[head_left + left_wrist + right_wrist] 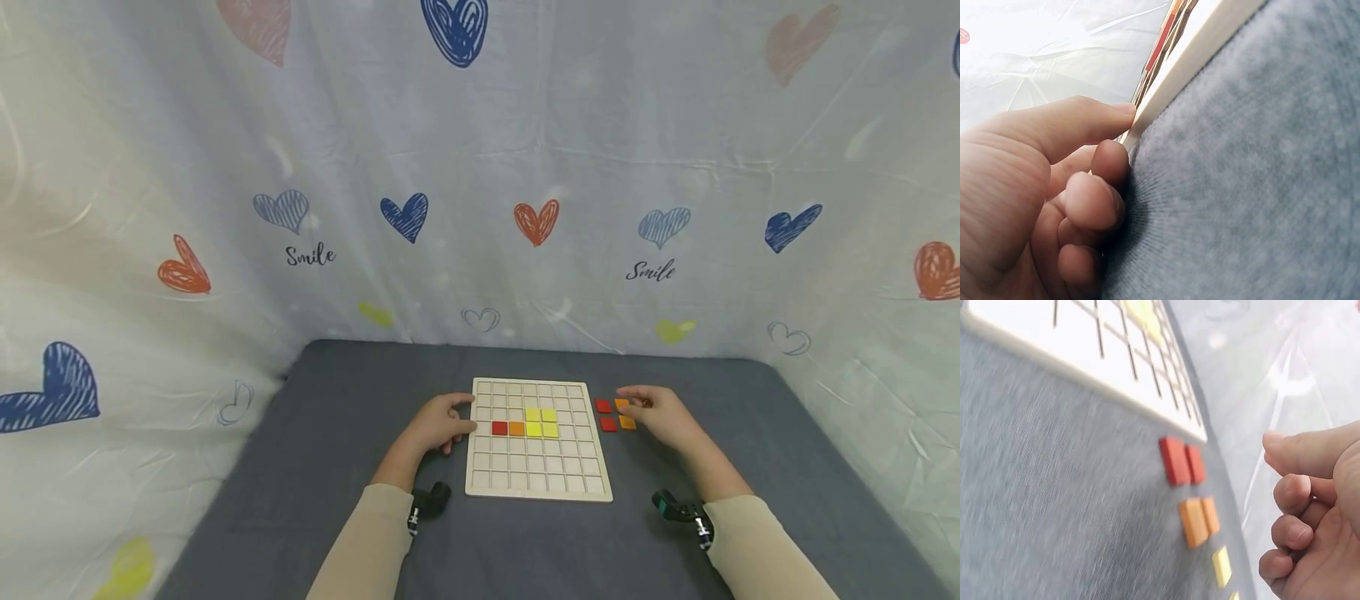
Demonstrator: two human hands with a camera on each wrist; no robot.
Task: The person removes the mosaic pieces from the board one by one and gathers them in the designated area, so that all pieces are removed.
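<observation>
Right grip (656,412) loose, empty, by the orange tiles (627,423) between the board (495,482) and the table's (360,400) right edge! Left grip (435,423), relaxed, touches the board. Tiles look light, stiff: pinch opposite sides.

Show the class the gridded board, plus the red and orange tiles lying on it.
Gridded board (537,481): head view, a bare square, nearest row.
Red tile (499,428): head view, middle of its top face.
Orange tile (517,428): head view, middle of its top face.

Heart-printed curtain (480,158) behind grey tabletop (345,417)
</observation>
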